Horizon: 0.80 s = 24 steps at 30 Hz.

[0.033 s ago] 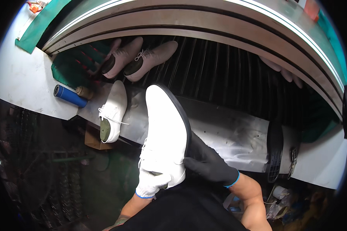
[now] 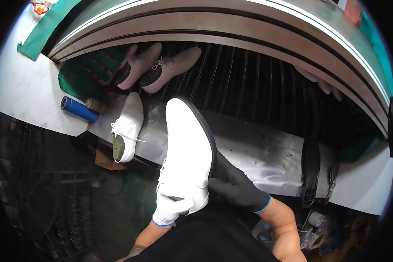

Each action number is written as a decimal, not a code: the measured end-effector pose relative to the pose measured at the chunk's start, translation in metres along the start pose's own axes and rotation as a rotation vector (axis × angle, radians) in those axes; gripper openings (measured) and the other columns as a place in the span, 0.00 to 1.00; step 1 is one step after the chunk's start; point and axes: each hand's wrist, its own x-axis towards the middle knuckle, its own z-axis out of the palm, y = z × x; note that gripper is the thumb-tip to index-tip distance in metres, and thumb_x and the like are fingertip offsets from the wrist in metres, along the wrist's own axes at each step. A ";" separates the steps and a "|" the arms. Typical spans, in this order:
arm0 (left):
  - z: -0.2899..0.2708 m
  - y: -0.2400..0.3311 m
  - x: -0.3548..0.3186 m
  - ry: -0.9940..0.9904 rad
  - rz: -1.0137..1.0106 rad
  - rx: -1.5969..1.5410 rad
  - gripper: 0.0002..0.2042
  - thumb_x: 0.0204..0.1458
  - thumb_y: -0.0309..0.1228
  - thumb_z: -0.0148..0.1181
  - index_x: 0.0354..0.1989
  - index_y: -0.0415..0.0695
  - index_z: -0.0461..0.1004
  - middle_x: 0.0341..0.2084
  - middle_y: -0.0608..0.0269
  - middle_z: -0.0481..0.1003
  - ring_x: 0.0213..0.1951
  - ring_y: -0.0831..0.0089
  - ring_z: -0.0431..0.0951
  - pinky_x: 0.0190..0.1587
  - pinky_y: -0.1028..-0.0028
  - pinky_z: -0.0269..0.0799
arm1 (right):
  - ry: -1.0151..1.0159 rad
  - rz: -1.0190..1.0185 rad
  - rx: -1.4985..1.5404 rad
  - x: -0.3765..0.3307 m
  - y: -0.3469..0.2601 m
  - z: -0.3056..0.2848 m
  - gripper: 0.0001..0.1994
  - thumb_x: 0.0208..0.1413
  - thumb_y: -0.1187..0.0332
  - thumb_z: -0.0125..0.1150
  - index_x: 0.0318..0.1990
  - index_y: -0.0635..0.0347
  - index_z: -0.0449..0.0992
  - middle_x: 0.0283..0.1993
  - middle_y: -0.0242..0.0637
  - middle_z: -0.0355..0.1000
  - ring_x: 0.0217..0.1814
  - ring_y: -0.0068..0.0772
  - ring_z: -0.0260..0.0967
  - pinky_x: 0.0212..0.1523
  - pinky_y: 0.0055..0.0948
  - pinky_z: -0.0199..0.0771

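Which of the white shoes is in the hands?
The larger white shoe in the middle, gripped by both gloved hands; the smaller laced one lies untouched on the metal ledge.

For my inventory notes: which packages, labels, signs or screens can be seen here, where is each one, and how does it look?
No packages, signs or screens show clearly.
Only a small orange and white tag-like thing lies at the top left corner on the white surface; too small to tell what it is.

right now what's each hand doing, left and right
Left hand, white glove: closed on the heel end of the white shoe.
Right hand, black glove: gripping the same shoe's side by the sole.
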 end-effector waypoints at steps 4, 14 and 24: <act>0.020 0.038 -0.016 0.179 -0.435 -0.263 0.58 0.33 0.31 0.84 0.76 0.37 0.53 0.68 0.53 0.69 0.71 0.61 0.67 0.74 0.58 0.59 | 0.125 -0.069 0.081 0.016 -0.003 -0.012 0.41 0.68 0.70 0.58 0.82 0.64 0.41 0.84 0.46 0.47 0.86 0.40 0.43 0.82 0.39 0.42; -0.023 0.040 -0.015 -0.087 -0.208 0.039 0.61 0.26 0.30 0.88 0.74 0.35 0.55 0.63 0.51 0.73 0.65 0.61 0.73 0.70 0.58 0.67 | -0.170 -0.386 -0.189 0.023 -0.028 -0.056 0.60 0.48 0.69 0.82 0.82 0.56 0.41 0.84 0.48 0.44 0.86 0.45 0.44 0.81 0.44 0.48; 0.008 -0.017 -0.026 -0.158 -0.553 -0.374 0.34 0.47 0.33 0.78 0.63 0.39 0.72 0.57 0.56 0.76 0.61 0.65 0.73 0.68 0.58 0.66 | 0.261 -0.210 0.334 0.006 0.017 -0.042 0.45 0.52 0.56 0.79 0.74 0.62 0.61 0.71 0.41 0.68 0.72 0.39 0.67 0.72 0.41 0.68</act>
